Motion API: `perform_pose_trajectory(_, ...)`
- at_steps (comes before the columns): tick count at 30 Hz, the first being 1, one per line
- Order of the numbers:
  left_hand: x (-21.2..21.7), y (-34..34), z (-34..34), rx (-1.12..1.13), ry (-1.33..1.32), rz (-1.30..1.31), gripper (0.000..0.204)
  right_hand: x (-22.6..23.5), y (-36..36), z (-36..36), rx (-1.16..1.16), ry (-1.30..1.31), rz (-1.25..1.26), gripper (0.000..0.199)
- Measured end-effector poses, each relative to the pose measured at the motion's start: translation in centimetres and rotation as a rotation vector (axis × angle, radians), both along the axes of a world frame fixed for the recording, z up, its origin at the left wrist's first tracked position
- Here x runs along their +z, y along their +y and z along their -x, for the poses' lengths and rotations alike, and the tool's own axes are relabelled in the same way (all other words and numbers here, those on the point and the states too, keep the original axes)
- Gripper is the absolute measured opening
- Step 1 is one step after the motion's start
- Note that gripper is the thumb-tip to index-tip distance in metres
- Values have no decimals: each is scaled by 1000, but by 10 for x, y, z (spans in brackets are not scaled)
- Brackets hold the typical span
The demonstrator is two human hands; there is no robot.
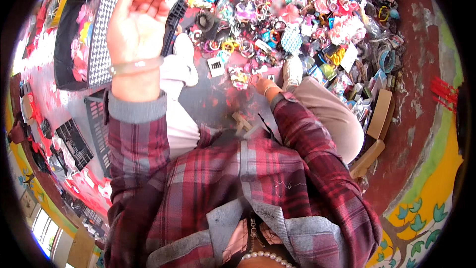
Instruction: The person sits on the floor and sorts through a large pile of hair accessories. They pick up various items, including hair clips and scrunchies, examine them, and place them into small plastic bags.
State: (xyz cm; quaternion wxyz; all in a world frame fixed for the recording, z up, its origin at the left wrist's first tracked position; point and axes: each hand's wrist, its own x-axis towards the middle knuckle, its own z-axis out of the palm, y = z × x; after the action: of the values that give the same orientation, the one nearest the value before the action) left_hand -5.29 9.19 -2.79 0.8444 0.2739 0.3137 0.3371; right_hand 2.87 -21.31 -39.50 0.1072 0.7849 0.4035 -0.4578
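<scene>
My left hand [138, 22] is raised at the upper left, palm up. Its fingers curl loosely and nothing lies in the palm. Close by it stands a black storage bin [97, 54] with a houndstooth side, holding pink and yellow items. Low between my feet, my right hand [267, 88] reaches to the floor with its fingers drawn together; what they pinch is too small to make out. Just left of those fingers lies a small bagged bundle of colourful hair ties [239, 78]. Beyond spreads a large heap of hair accessories [248, 10], with scrunchies, hair bands and bagged pieces.
A white tag [216, 66] lies on the dark floor. A dark plastic crate [96, 124] stands at my left. Cardboard flaps [381, 114] edge the heap on the right, beside a worn red floor strip [411, 94]. My shoes [184, 59] flank the near floor.
</scene>
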Motion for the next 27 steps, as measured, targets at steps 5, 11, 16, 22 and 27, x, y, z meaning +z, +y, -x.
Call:
perform_pose_trajectory(5, 4, -9, -2, 69, 33, 23, 15, 28, 28, -42, -657, -113, -153, 48)
perform_pose_trajectory(11, 8, -18, -7, -15, 19, 120, 19, 37, 73, -136, -812, -284, -407, 49)
perform_pose_trajectory(16, 15, -32, -36, -154, -25, 157, 20, -4, 59, -268, -560, -363, -512, 45)
perform_pose_trajectory(22, 19, -43, -55, -148, 60, 188, 22, 91, 68, -338, -685, -420, -281, 52)
perform_pose_trajectory(27, 14, -40, -74, -184, 122, 167, 25, 70, 43, -389, -951, -446, -502, 54)
